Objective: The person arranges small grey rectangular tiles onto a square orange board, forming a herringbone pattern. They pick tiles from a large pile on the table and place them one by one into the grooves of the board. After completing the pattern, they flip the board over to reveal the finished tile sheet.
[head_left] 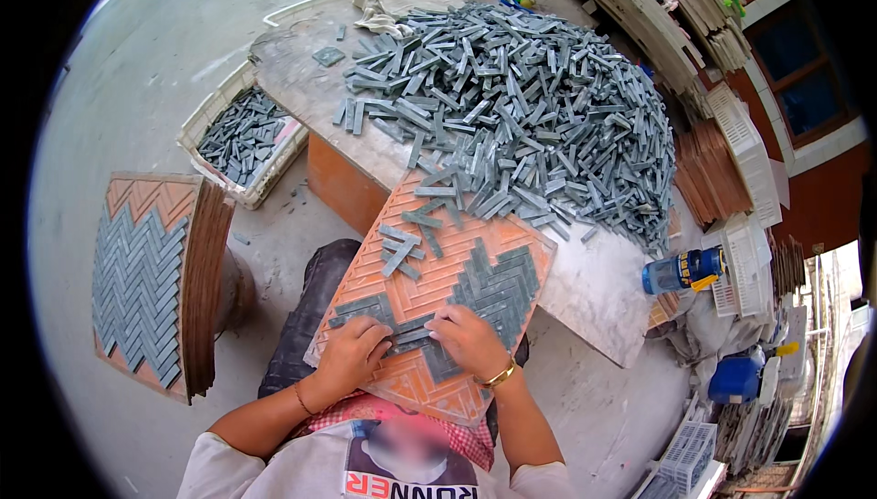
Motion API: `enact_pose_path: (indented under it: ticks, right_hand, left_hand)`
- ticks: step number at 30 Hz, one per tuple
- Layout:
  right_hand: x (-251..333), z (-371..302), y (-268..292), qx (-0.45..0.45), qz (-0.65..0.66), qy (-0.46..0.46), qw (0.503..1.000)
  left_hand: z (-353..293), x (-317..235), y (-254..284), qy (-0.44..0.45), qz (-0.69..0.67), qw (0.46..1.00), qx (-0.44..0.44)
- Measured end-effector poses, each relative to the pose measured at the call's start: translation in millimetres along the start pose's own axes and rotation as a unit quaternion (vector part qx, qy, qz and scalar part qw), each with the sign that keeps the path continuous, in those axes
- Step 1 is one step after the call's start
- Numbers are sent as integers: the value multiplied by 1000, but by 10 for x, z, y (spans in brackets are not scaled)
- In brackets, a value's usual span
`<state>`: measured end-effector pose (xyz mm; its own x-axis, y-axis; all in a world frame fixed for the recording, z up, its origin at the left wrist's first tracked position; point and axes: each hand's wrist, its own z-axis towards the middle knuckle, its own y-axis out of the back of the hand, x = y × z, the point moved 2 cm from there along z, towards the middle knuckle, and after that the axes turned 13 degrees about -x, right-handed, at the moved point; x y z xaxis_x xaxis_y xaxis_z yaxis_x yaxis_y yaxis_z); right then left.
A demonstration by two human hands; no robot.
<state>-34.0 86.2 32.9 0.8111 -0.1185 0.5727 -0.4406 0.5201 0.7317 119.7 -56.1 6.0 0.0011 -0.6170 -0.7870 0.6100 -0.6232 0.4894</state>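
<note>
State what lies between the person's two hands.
Dark grey strips lie between the left hand and the right hand, over the orange ridged board; the head view shows this.

Stone-like strips (pixel 521 101) at the upper centre are matt, rough-edged and dusty; the grooved orange tray (pixel 408 294) at centre looks like dull moulded plastic. The tabletop (pixel 598 296) beneath the strips is smooth but scuffed. Right of centre, a bottle (pixel 671 273) shows glossy translucent plastic; at lower centre, a shirt (pixel 306 461) is matt cloth and a bracelet (pixel 500 374) gleams like polished metal
</note>
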Motion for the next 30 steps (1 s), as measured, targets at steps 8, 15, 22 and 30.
enact_pose_path:
  ticks: [8,15,22,30]
  right_hand:
    - [-7,-16,-49,22,-1,-45,999]
    - [0,15,-27,47,28,-51,997]
    - [28,-36,-53,-11,-22,-40,999]
    - [-46,-120,20,-83,26,-129,988]
  left_hand:
    - [14,-61,-31,-16,-7,1000,6]
    - [-4,-26,-29,-8,-18,1000,4]
    - [27,-65,-60,-48,2,999,-8]
    - [16,-61,-110,-54,38,998,11]
